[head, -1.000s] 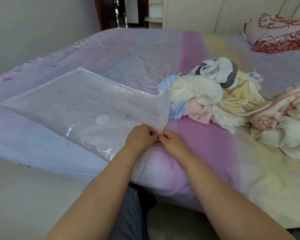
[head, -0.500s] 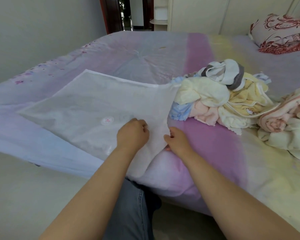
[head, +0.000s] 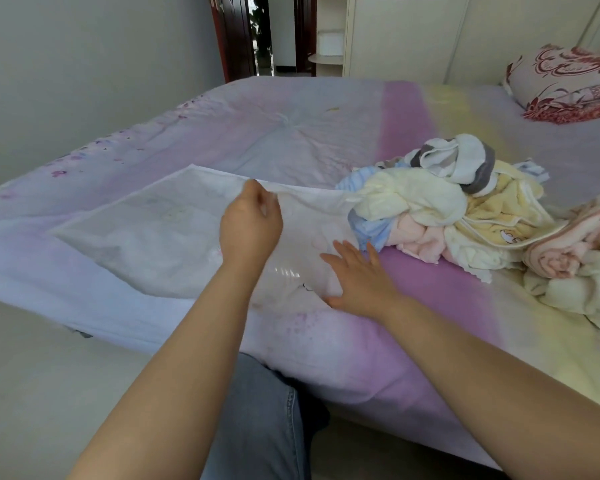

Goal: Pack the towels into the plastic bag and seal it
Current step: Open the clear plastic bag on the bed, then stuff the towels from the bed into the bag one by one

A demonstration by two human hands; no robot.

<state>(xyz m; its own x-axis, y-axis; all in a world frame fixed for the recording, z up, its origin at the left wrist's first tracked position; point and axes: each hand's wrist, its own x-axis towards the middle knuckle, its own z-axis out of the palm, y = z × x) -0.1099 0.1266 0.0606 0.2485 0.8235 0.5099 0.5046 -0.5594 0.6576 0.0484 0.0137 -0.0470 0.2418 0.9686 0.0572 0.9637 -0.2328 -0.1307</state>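
Left hand (head: 250, 225) pinches the plastic bag's (head: 146, 237) upper layer, right hand (head: 357, 278) lies flat inside; slick film could slip free, closing the mouth before towels (head: 430, 209) enter

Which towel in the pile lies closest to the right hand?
The blue towel, at the pile's near-left bottom corner, just beyond the right hand's fingertips; the cream, pink and yellow ones lie farther.

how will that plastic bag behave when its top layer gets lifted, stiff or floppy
Probably floppy: the plastic bag sags where the left hand pinches its top layer up. Likely light, since a fingertip pinch raises it. It may slide on the bed, which could be why the right hand lies flat on it.
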